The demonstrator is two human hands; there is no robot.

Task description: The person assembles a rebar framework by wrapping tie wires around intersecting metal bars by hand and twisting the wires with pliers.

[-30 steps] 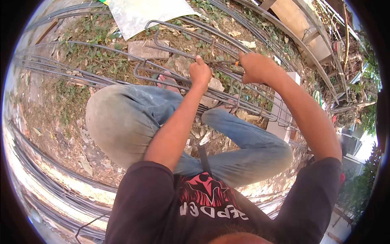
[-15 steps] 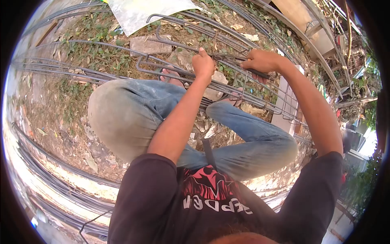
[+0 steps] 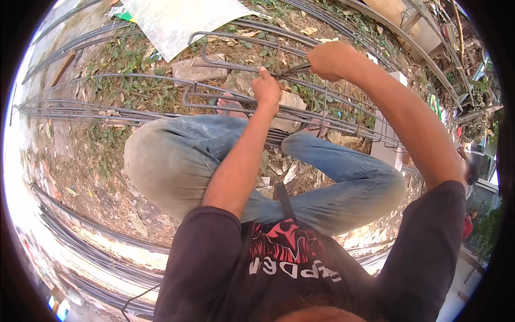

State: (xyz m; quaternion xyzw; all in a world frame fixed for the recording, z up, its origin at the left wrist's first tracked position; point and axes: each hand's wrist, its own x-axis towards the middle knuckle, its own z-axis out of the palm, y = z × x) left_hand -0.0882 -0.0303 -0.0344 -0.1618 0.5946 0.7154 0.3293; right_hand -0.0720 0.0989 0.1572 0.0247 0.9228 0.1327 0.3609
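My left hand (image 3: 266,90) is closed around a steel reinforcing bar (image 3: 236,66) with a hooked end, its thumb pointing up. Just to the right, my right hand (image 3: 333,60) grips the handles of dark metal pincers (image 3: 296,70). Their jaws meet the bars close to my left fingers, but the exact bite point is too small to make out. The bars belong to a long cage with bent stirrups (image 3: 325,104), lying across in front of my feet. Part of the cage is hidden behind my hands and knees.
A pale sheet (image 3: 182,21) lies beyond the cage, near a stone block (image 3: 199,70). A white block (image 3: 387,140) sits under the cage at right. More long rods (image 3: 102,268) are stacked at lower left, and wooden boards (image 3: 416,51) stand at upper right.
My right hand has risen and swung away from me, bringing the spread pincer handles together in its grip. My left hand keeps its hold on the bar. The whole view has shifted slightly.
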